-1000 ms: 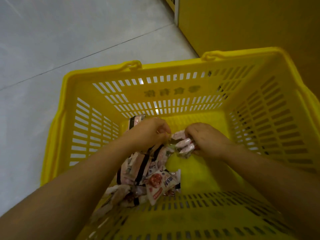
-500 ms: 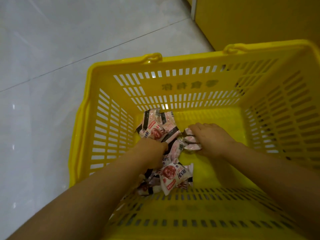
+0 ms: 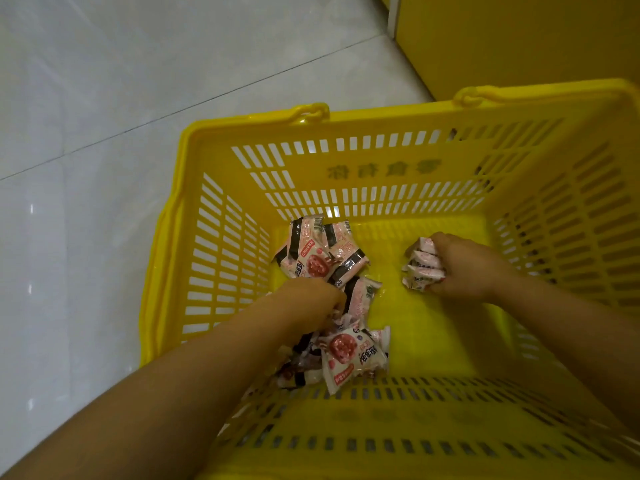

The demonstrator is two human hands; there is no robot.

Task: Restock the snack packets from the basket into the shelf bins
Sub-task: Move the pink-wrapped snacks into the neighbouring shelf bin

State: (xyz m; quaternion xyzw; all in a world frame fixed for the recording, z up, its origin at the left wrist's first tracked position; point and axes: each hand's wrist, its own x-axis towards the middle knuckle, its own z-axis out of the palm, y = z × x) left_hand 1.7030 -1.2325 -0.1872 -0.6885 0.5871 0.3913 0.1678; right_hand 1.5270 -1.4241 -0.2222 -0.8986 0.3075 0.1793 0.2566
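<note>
We're holding a stack of packets (image 3: 424, 268) in our R hand (image 3: 464, 268), down in the basket (image 3: 242, 124). Our L hand (image 3: 308, 301) is reaching into loose packets (image 3: 313, 261) to the R hand's left; fingers hidden, can't tell grip.

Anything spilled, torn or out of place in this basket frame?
Nothing stands out. The loose snack packets lie heaped at the left inside the yellow basket, none visibly torn. The right hand grips a bunch of packets; the left hand is in the heap, its grip unclear.
</note>
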